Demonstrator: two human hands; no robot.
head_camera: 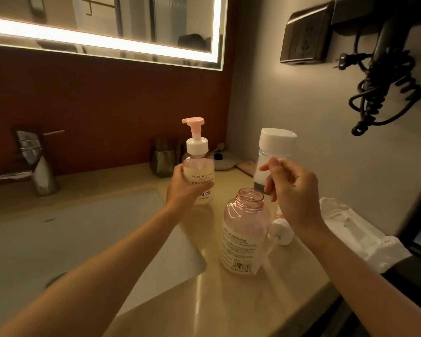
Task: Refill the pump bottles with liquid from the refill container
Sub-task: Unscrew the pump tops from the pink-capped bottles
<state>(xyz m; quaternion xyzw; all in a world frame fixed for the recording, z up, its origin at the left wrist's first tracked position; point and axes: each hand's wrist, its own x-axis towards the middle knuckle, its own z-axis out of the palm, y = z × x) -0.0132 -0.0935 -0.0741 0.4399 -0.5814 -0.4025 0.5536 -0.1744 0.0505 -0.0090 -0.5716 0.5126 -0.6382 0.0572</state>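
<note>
The pump bottle [197, 166] at centre frame is clamped in the left hand [185, 188], freeing the right hand [289, 190], fingers loosely curled and holding nothing, above the uncapped bottle [243, 229].

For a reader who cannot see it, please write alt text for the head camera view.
At a bathroom counter, the left hand grips an upright pump bottle with a pink pump. The right hand reaches toward a white-capped container. An open, uncapped pink bottle stands between them, beside the sink.

Pink-pumped bottle [198, 175] upright, open pink bottle [243, 235] nearer, white-capped container [271, 158] behind
</note>
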